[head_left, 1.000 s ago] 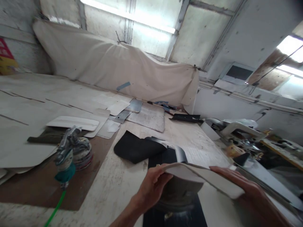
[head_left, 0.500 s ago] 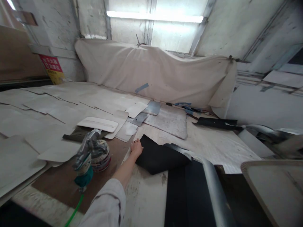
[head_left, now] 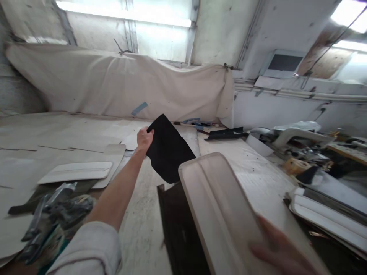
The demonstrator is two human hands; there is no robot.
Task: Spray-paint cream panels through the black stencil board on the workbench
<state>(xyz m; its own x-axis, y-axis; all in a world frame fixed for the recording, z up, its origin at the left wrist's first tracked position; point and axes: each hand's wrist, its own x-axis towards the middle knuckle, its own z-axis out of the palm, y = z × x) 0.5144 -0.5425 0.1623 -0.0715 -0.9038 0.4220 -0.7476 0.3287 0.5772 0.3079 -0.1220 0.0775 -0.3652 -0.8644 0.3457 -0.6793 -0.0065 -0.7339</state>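
left hand (head_left: pixel 144 138) lifting black sheet (head_left: pixel 168 149); right hand (head_left: pixel 279 254) gripping beige panel (head_left: pixel 223 214)

Black fabric piece (head_left: pixel 168 149), beige ridged panel (head_left: pixel 220 210).

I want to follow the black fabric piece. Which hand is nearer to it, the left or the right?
Left. The left hand pinches the black fabric piece at its upper edge and holds it up. The right hand is low at the right, apart from it, holding the beige panel.
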